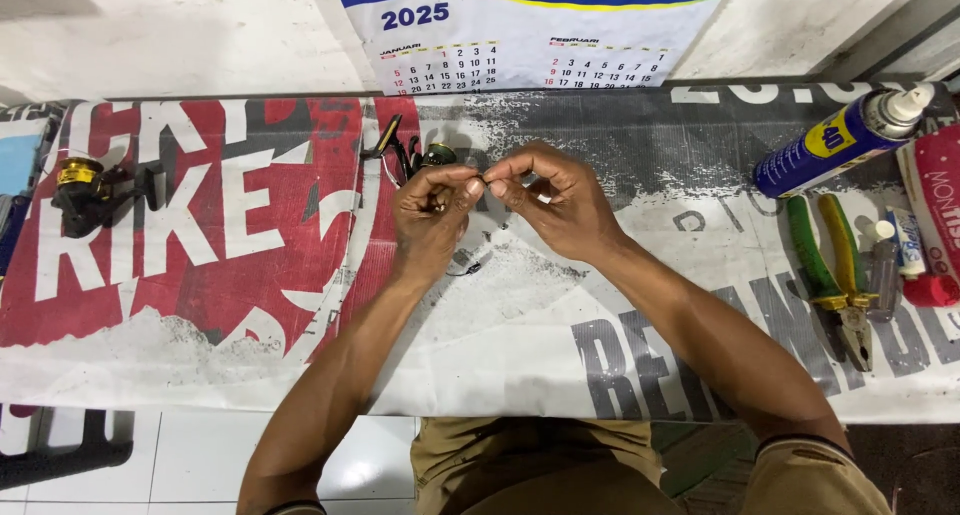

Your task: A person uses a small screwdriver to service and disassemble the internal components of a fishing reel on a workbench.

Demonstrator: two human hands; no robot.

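Item: small dark part (pixel 485 179), too tiny to identify, being pinched at the centre of the bench, raised just above the surface. The left hand (pixel 430 210) is closing thumb and forefinger on it from the 9 o'clock side; the right hand (pixel 562 203) is pinching it from the 3 o'clock side, remaining fingers curled. Fingertips of both hands are meeting at the part.

Just beyond the left hand, at 11 o'clock: a fishing reel (pixel 415 157), black with gold trim, partly hidden by the knuckles, its thin metal bail arm sticking up. Below the hands, at 6 o'clock: a small dark loose piece (pixel 466 268) lying on the surface.

Bench covering: a printed vinyl banner (pixel 250 305), glossy and creased, red and white at 9 o'clock, grey and white at 3 o'clock.

Far at 9 o'clock: a second reel (pixel 88 190), black body, gold spool, lying on its side.

At 3 o'clock, well apart from the hands: pliers (pixel 838 275) with one green and one yellow rubbery handle, steel jaws pointing toward the person; just beside them a small screwdriver (pixel 882 267) with a clear handle and a white tube (pixel 905 243). At 2 o'clock: a blue and yellow cylindrical spray can (pixel 840 140) lying tilted, white nozzle outward.

At 12 o'clock: a paper wall calendar (pixel 530 35) hanging against the white wall.
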